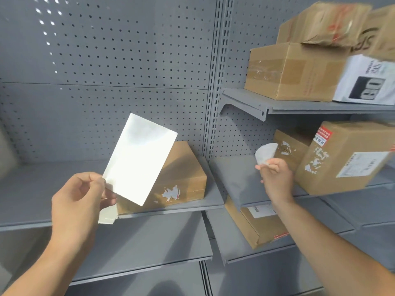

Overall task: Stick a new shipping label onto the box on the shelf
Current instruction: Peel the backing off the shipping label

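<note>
Right shelves (310,107) — stacked cartons (295,71)

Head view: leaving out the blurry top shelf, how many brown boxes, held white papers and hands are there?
Brown boxes: 4
Held white papers: 2
Hands: 2
Total: 8

Grey metal shelving with a perforated back panel (106,60) fills the view. At 6 o'clock, the left bay's middle grey shelf board (42,189) carries one flat brown cardboard box with torn white label scraps (181,178), lying near the board's right end. At 2 o'clock, the upper right grey shelf (299,105) holds a taped brown carton (295,71) with a white printed parcel (367,82) just beside it. At 3 o'clock, another right shelf (235,174) bears a tilted brown box with a white printed label (342,159). At 5 o'clock, a lower right shelf (245,251) holds a slim brown carton (252,227).
</note>
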Action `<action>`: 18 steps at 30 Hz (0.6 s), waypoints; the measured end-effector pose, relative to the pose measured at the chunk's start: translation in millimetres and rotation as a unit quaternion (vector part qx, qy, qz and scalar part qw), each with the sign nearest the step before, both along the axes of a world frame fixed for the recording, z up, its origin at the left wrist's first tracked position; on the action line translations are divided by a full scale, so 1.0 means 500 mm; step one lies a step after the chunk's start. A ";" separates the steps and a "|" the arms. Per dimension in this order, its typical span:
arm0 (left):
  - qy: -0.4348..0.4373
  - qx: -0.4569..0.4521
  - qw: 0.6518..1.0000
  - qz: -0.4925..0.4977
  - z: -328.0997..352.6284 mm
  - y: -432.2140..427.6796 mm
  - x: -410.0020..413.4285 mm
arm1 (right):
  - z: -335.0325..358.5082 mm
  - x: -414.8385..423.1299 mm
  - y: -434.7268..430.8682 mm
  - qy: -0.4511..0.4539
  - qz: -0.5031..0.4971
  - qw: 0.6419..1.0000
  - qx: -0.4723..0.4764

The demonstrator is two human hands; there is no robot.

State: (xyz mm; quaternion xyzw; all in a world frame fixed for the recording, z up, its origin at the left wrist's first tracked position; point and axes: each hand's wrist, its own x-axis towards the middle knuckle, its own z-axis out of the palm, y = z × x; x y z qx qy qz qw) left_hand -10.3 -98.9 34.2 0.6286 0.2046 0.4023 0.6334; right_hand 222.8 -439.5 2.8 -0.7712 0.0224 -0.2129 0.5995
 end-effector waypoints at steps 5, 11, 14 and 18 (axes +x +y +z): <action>0.010 -0.005 1.000 -0.004 -0.006 -0.014 0.020 | -0.055 0.086 -0.010 -0.020 -0.023 0.978 -0.207; 0.013 0.001 1.000 -0.001 -0.004 -0.010 0.011 | -0.083 0.166 -0.020 0.000 -0.027 0.942 -0.336; 0.023 0.014 1.000 0.001 -0.003 0.001 0.005 | -0.092 0.186 -0.028 0.057 -0.002 0.919 -0.391; 0.040 0.028 0.999 0.009 -0.006 0.002 0.006 | -0.101 0.166 -0.028 0.120 -0.017 0.888 -0.444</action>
